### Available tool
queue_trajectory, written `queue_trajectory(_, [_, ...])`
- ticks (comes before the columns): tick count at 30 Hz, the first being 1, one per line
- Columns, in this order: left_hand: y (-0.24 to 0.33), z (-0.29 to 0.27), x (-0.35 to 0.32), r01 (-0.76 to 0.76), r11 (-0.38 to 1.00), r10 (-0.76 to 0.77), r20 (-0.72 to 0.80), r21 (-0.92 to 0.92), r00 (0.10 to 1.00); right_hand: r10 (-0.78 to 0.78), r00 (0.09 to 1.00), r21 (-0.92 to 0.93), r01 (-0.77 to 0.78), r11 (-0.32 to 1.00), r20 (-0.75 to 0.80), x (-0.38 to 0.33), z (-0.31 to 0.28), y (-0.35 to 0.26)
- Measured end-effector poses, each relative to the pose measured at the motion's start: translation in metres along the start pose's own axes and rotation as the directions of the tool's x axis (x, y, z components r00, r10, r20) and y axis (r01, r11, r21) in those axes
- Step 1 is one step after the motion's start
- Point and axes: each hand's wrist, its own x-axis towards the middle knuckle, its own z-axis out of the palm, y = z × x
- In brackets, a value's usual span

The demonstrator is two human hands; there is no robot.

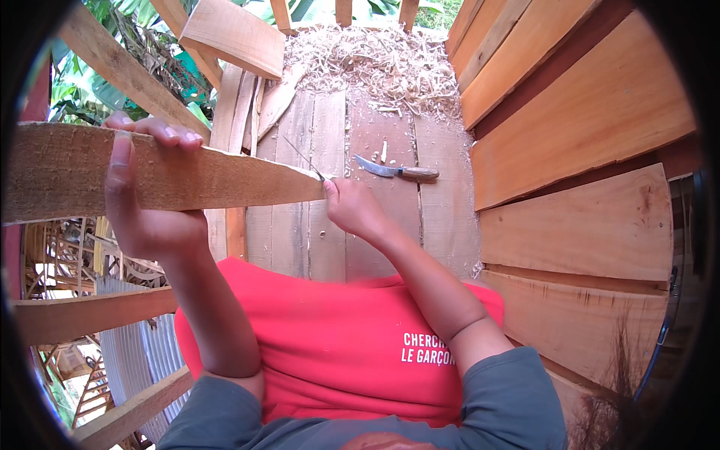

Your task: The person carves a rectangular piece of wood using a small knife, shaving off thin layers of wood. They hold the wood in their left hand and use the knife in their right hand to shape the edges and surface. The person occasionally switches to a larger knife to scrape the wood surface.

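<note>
A long, rough-sawn wooden board (172,174) runs from the left rim to the middle of the view, narrowing toward its right end. My left hand (146,187) grips it by the edges, thumb on the near face and fingers over the upper edge. At the narrow end, my right hand (351,204) is closed on a thin, dark, blade-like tool (303,156), which slants up and left along the board's upper edge. Its handle is hidden in the fist. A curved knife (377,166) with a wooden handle lies on the plank floor just beyond that hand.
Wood shavings (375,64) are heaped at the far end of the plank floor (450,180). A thick wooden block (232,37) and offcuts stand at the far left. Plank walling (577,232) closes the right side. Red fabric (337,322) covers my lap.
</note>
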Motion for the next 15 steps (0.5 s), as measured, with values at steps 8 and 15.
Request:
queue_trajectory(8, [0.0,-0.003,0.004,0.008,0.998,-0.004,0.073,-0.06,0.997,0.015,1.0,-0.036,-0.015,0.999,-0.003,0.004,-0.005,0.009])
queue_trajectory(15, [-0.003,0.026,0.004,-0.46,0.725,0.511,0.046,0.513,0.858,0.021,0.995,0.205,-0.041,0.978,0.095,0.004,-0.009,0.01])
